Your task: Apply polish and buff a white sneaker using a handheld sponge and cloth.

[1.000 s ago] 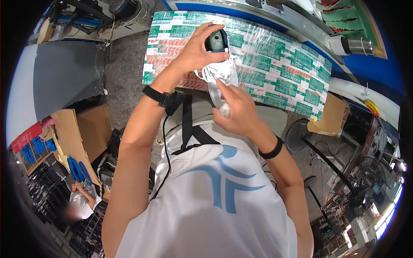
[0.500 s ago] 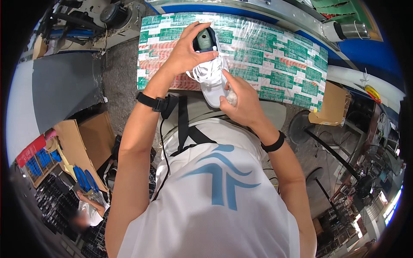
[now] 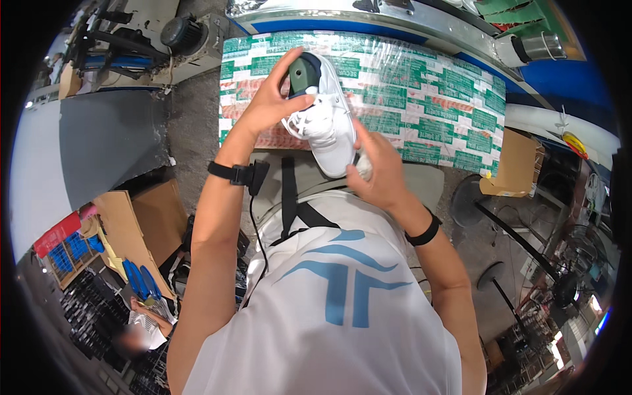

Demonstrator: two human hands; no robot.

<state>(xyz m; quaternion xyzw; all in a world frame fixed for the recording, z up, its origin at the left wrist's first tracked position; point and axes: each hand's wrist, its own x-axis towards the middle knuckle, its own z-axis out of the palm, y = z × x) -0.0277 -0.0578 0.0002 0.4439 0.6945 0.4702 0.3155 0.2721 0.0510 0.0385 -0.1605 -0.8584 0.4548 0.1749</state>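
Observation:
A white lace-up sneaker (image 3: 337, 141) is held above the taped surface, its toe toward me and its loose white laces (image 3: 315, 124) bunched over the tongue. A green shoe last (image 3: 301, 76) fills the dark-lined opening. My left hand (image 3: 268, 104) is closed round the heel end, thumb lying across the collar near the last. Beside the toe, my right hand (image 3: 383, 170) pinches a small whitish wad (image 3: 363, 163), perhaps cloth; fingers partly hide it. The right fingertips are at the shoe's right side.
Beneath the shoe is a work surface (image 3: 428, 99) covered in green, white and red printed tape. A metal-edged bench with blue side (image 3: 395, 31) runs behind it. Cardboard boxes (image 3: 513, 164) stand at right and left. Another person (image 3: 141, 332) is at the lower left.
The sneaker has tilted, its heel swinging left and its right side turning into view. My left hand moved along with it; my right hand shifted slightly right and toward me.

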